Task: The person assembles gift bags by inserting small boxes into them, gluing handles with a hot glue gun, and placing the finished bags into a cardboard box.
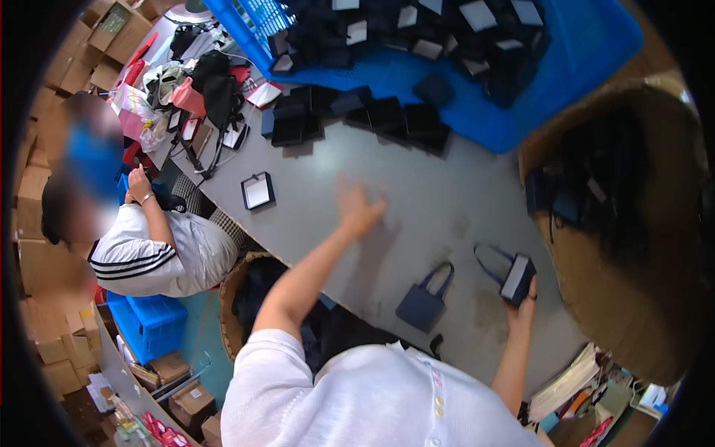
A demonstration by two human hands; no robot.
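My right hand (523,305) grips a small navy gift box (517,279) by its side, over the right part of the grey table. One long face of the box looks whitish, and a dark ribbon loop (493,262) stands out to its left. My left hand (360,211) is stretched over the middle of the table, blurred by motion, fingers apart and nothing in them. A navy bag with ribbon handles (421,306) lies flat between my arms. Beyond my left hand sits a small dark open box with a white inside (258,191).
Several dark open boxes (357,112) line the table's far side, before a blue crate (477,123) full of dark boxes. A large cardboard carton (625,283) with dark items stands at right. A co-worker (164,253) sits at left beside a cluttered pile (201,97).
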